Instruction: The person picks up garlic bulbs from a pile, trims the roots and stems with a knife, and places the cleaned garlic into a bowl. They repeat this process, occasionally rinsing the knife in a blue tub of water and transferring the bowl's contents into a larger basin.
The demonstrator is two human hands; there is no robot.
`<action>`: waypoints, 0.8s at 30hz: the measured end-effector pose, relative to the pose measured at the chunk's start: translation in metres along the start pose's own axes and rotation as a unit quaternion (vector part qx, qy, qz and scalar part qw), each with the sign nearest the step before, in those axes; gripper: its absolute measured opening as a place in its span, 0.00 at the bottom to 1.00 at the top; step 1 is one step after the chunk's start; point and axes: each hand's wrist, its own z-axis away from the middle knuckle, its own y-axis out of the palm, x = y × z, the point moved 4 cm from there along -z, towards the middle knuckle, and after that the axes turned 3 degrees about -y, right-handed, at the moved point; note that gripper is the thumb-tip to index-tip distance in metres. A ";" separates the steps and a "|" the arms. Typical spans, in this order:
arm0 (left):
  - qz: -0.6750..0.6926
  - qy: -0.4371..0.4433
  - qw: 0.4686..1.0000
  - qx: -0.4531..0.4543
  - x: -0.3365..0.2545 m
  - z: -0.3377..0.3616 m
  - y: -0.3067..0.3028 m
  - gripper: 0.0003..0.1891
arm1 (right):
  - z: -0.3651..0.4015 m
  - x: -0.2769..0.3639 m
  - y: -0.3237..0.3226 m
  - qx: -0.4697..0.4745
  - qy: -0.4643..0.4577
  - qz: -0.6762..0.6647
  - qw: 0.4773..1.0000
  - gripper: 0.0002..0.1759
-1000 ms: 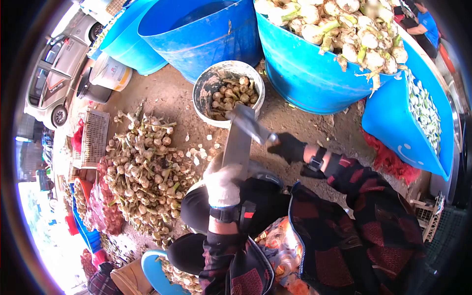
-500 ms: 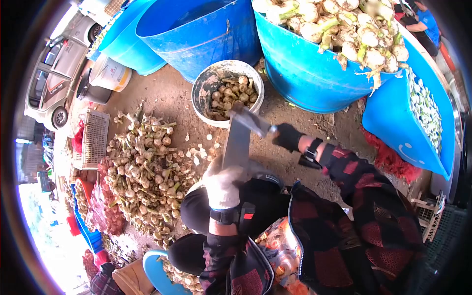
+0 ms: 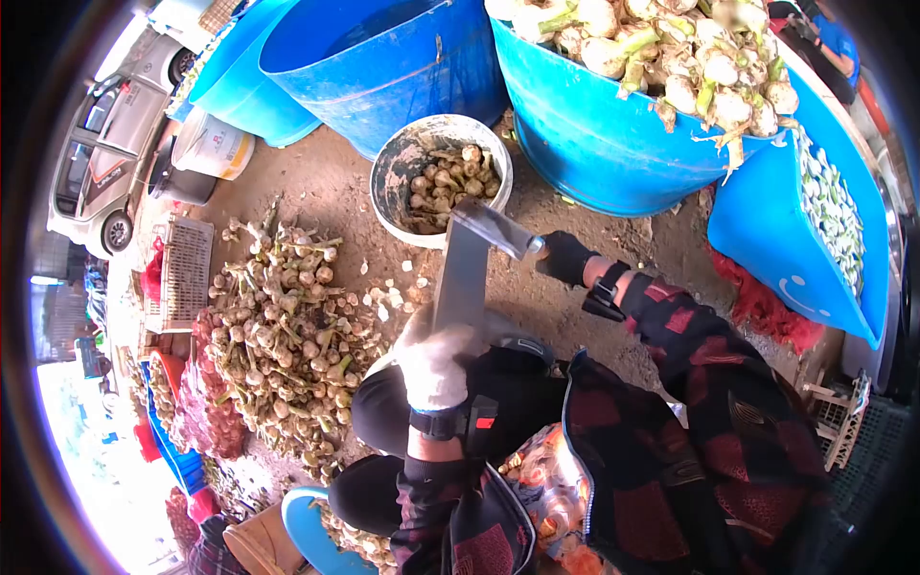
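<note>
In a white glove, my left hand (image 3: 436, 369) closes round the near end of a long flat grey bar (image 3: 462, 287), its fingers slightly blurred. The bar points away from me over my knees toward the bucket. My right hand (image 3: 565, 260), in a black glove, grips a broad-bladed knife (image 3: 503, 230) by its handle. Its shiny blade lies across the far end of the bar. Just beyond stands a dirty white bucket (image 3: 377, 192) with several brown garlic bulbs (image 3: 450, 187) inside. Left of my knees a large heap of garlic (image 3: 283, 345) covers the ground.
Behind the bucket stand blue tubs (image 3: 383, 81), one piled with pale bulbs (image 3: 714, 72). A blue bin (image 3: 767, 230) of small white pieces is at right, beside red netting (image 3: 786, 321). A crate (image 3: 182, 273) and a parked vehicle (image 3: 105, 153) are at left.
The blade was blurred and now shows sharply across the bar's far end. My right hand has shifted slightly up and right. My left hand stays at the bar's near end.
</note>
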 end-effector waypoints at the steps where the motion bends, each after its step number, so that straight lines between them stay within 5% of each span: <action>1: -0.002 -0.009 1.000 -0.009 0.000 0.000 0.000 0.24 | 0.009 0.020 -0.009 0.000 0.000 -0.001 1.000 0.14; 3: 0.016 -0.013 1.000 -0.019 0.000 0.002 0.000 0.24 | 0.044 0.067 -0.011 0.190 0.050 -0.118 0.973 0.15; 5: 0.041 -0.008 0.999 -0.026 0.000 0.002 0.000 0.24 | 0.033 0.042 -0.005 0.172 0.029 -0.089 0.981 0.15; 7: -0.002 -0.007 1.000 0.009 -0.001 0.002 0.002 0.23 | -0.004 -0.005 -0.005 0.000 -0.016 0.014 1.000 0.15; 8: -0.004 -0.008 1.000 0.009 0.000 0.000 0.001 0.23 | -0.007 -0.013 0.003 -0.008 -0.037 0.055 0.998 0.15; 9: 0.000 -0.001 1.000 0.003 0.001 -0.003 -0.001 0.23 | 0.000 0.005 -0.004 -0.008 -0.038 0.055 0.998 0.15; 11: 0.003 -0.003 1.000 -0.007 0.004 -0.001 -0.005 0.23 | 0.039 0.062 -0.007 0.178 0.053 -0.110 0.976 0.14; 12: 0.004 0.003 1.000 0.000 0.002 -0.003 -0.003 0.23 | 0.041 0.067 -0.010 0.154 -0.016 -0.123 0.980 0.13; 15: -0.033 -0.013 0.999 0.017 -0.001 0.000 0.000 0.23 | -0.002 0.034 -0.011 0.030 -0.001 -0.018 0.999 0.13; 16: -0.029 -0.017 0.999 0.016 0.002 0.001 -0.002 0.24 | -0.003 0.034 -0.013 0.055 0.073 -0.059 0.994 0.13; 21: -0.014 -0.022 0.999 0.038 0.003 -0.001 -0.002 0.24 | 0.020 0.071 0.000 0.181 0.018 -0.133 0.974 0.10; 23: -0.020 -0.035 0.998 0.047 0.008 0.000 -0.002 0.24 | -0.008 0.036 -0.006 0.065 0.117 -0.115 0.984 0.11; 24: -0.028 -0.049 0.997 0.055 0.010 0.000 -0.002 0.24 | -0.015 0.047 -0.014 0.032 0.035 -0.016 0.999 0.12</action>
